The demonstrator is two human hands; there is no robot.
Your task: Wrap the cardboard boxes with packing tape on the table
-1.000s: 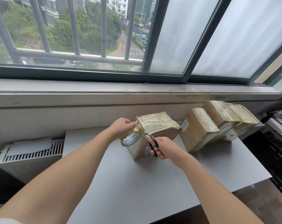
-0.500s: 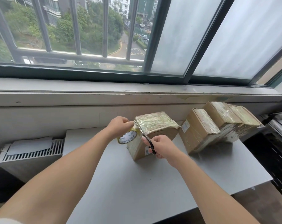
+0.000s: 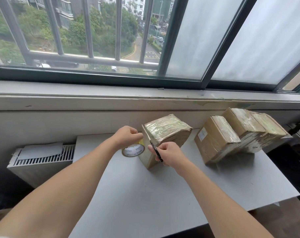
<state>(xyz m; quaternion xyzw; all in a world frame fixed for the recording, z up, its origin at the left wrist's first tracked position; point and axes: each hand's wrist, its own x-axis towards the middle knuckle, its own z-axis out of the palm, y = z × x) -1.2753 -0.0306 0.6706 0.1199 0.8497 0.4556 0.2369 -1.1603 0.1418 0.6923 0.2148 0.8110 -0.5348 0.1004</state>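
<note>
Box (image 3: 166,134) is seen on the counter (image 3: 145,194), toward the rear, top taped. Left hand (image 3: 128,137): grip clamped on the roll (image 3: 133,150), just beside the box's left face. Right hand (image 3: 168,154): grip clamped on the scissors (image 3: 155,150), blades pointed up at the box's top-left edge. Three more boxes (image 3: 231,134) are set close together at right.

The tape roll (image 3: 133,150), under the left hand (image 3: 127,137) fingers, reads "MADE IN CHINA" inside its ring. The white label (image 3: 202,134) on a box (image 3: 219,143) right of the fingers is unreadable.

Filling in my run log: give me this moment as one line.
left hand holds tape roll | right hand grips scissors at left edge of wrapped box | other boxes grouped right on table
</note>
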